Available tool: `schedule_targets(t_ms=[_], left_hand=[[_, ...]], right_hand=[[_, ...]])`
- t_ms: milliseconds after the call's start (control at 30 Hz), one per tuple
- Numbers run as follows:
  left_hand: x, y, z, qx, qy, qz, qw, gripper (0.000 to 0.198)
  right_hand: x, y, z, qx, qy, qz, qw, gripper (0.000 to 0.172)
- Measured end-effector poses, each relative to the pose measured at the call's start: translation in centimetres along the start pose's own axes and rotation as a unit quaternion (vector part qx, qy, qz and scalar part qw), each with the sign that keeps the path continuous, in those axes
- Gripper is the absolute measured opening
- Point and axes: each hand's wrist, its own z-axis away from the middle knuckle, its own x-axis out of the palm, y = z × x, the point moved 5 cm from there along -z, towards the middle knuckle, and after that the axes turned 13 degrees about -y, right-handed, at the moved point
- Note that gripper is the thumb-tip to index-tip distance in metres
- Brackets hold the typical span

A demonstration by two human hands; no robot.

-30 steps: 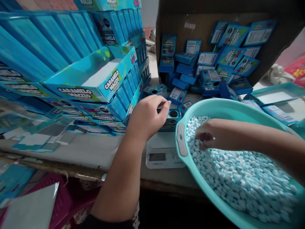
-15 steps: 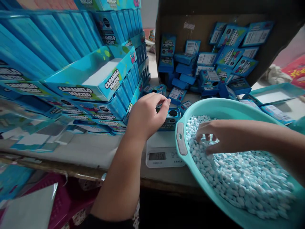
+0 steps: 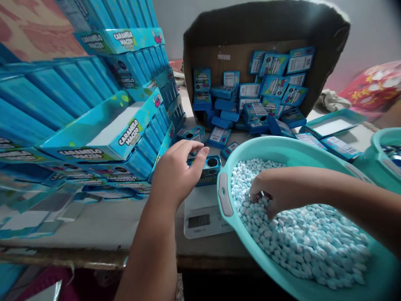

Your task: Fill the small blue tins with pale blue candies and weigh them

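Note:
My right hand [image 3: 271, 192] is inside a turquoise oval tub [image 3: 223, 194], its curled fingers gathering small white and pale-blue candies [image 3: 313, 242]. Some candies show between thumb and fingers. My left hand [image 3: 178, 169] is bent with thumb and forefinger close together, just over a blue candy box [image 3: 211, 169] beside the tub. Its other fingertips are hidden, so contact with the box cannot be made out. Dark round marks show on the box's upper side. A white digital scale [image 3: 205, 219] lies at the box's near side, partly under the tub's rim; its display is blurred.
Stacked blue display trays [image 3: 125, 138] full of boxes rise on the left. A cardboard carton [image 3: 206, 37] on its side holds several small blue boxes [image 3: 257, 110], some spilling out. Another turquoise container [image 3: 380, 156] stands right, near an empty display tray [image 3: 335, 125]. The table edge [image 3: 78, 257] runs in front.
The view has tilted up and shifted right, so more of the carton and the second container shows. My right hand's fingers have closed more around candies; my left hand stays by the box.

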Motion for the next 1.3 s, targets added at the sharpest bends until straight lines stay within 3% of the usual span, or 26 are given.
schedule_targets(t_ms=[100, 267, 367, 467, 567, 633, 733, 800, 900, 967, 1033, 1100, 1200, 1300], left_hand=[[0.1, -0.5, 0.0, -0.023, -0.023, 0.000, 0.999, 0.032], [0.9, -1.0, 0.3, -0.052, -0.161, 0.005, 0.986, 0.046], [1.0, -0.7, 0.5, -0.019, -0.181, -0.022, 0.983, 0.058], [1.3, -1.3, 0.4, -0.045, -0.192, -0.022, 0.980, 0.050], [0.6, -1.4, 0.1, -0.059, -0.146, -0.023, 0.987, 0.041], [-0.5, -0.1, 0.0, -0.046, -0.067, -0.007, 0.997, 0.042], [-1.9, 3.9, 0.0, -0.008, 0.075, 0.068, 0.995, 0.044], [-1.3, 7.2, -0.5, 0.029, 0.094, 0.118, 0.988, 0.046], [2.0, 11.4, -1.9, 0.076, -0.015, 0.142, 0.987, 0.045], [4.5, 12.6, -2.7, 0.088, -0.092, 0.134, 0.983, 0.042], [6.3, 12.4, -3.2, 0.084, -0.132, 0.118, 0.981, 0.042], [7.3, 11.4, -3.5, 0.063, -0.139, 0.095, 0.984, 0.046], [7.7, 9.7, -3.6, 0.013, -0.147, 0.085, 0.985, 0.053], [7.6, 9.0, -3.7, -0.015, -0.155, 0.110, 0.982, 0.057]], right_hand=[[-0.3, -0.2, 0.1, 0.011, 0.004, 0.007, 1.000, 0.036], [-1.2, 0.3, 0.1, 0.022, 0.027, -0.003, 0.999, 0.032], [-2.3, 1.1, 0.6, 0.005, 0.078, -0.030, 0.997, 0.029], [-3.4, 2.0, 1.5, -0.012, 0.132, -0.038, 0.990, 0.028], [-4.4, 3.3, 2.4, -0.010, 0.177, -0.036, 0.983, 0.027], [-5.1, 4.5, 3.1, -0.002, 0.208, -0.040, 0.977, 0.027], [-6.0, 7.0, 4.0, 0.016, 0.254, -0.070, 0.965, 0.026], [-6.5, 8.9, 4.5, 0.034, 0.290, -0.111, 0.950, 0.023], [-6.7, 11.0, 4.9, 0.054, 0.345, -0.165, 0.922, 0.022], [-6.7, 11.6, 4.7, 0.056, 0.362, -0.169, 0.915, 0.023], [-6.6, 11.7, 4.4, 0.033, 0.365, -0.188, 0.911, 0.025], [-6.5, 11.2, 4.3, -0.040, 0.367, -0.256, 0.894, 0.029], [-6.5, 10.0, 4.6, -0.165, 0.357, -0.376, 0.839, 0.035], [-6.5, 8.5, 5.2, -0.190, 0.341, -0.396, 0.831, 0.035]])
